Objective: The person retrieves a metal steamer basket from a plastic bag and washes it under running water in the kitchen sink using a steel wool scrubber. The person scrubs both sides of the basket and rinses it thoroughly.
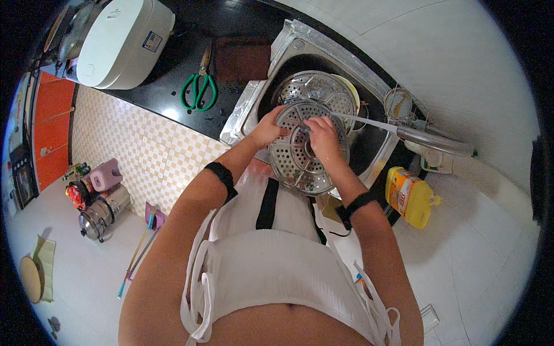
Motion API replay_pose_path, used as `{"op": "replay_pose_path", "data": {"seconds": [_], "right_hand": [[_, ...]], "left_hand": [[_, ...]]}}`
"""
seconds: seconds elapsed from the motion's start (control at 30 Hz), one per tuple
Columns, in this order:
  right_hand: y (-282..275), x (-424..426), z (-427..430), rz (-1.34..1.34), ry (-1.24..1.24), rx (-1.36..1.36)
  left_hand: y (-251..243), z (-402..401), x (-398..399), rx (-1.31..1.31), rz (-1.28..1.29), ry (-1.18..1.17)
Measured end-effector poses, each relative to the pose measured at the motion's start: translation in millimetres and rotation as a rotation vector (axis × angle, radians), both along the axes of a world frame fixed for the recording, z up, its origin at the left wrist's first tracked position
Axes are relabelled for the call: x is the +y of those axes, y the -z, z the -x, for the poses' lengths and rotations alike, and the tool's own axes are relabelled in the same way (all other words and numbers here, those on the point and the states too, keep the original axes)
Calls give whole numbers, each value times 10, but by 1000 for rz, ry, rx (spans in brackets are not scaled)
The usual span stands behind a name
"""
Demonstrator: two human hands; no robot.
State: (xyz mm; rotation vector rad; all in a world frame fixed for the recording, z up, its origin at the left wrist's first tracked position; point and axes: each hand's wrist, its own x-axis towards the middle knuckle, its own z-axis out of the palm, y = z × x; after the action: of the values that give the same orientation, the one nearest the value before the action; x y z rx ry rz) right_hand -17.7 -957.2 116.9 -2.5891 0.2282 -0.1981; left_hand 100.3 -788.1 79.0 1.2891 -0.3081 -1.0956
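My left hand (269, 128) grips the left rim of a round perforated metal steamer tray (286, 158), thumb on its upper face. The tray is held tilted over the near side of the sink. On the tray's middle, my right hand (324, 140) presses with bunched fingers; a small greyish patch shows at the fingertips, and whether it is a scrubber I cannot tell. A second perforated steamer tray (316, 82) lies in the steel sink (298, 45), partly covering a yellow-rimmed bowl (349, 88). Water streams from the faucet (433, 139) toward the held tray's upper right edge.
Green-handled scissors (199, 93) and a dark brown cloth (242, 58) lie on the black counter (173, 101), left of the sink. Farther left stands a white rice cooker (125, 43). A yellow detergent bottle (407, 197) and a wire rack (400, 104) are at the right.
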Motion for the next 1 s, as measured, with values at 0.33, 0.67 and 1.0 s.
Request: {"op": "replay_pose_path", "data": {"seconds": [0.33,0.67,1.0], "right_hand": [[-51,-44,-39,22,-100,118],[120,24,-287,161,-62,-65],[17,234,-294,-231,49,-223]], "left_hand": [[-78,-19,-10,-88,-99,29],[-39,-18,-1,-188,-123,34],[-16,3,-27,-176,-171,34]]}}
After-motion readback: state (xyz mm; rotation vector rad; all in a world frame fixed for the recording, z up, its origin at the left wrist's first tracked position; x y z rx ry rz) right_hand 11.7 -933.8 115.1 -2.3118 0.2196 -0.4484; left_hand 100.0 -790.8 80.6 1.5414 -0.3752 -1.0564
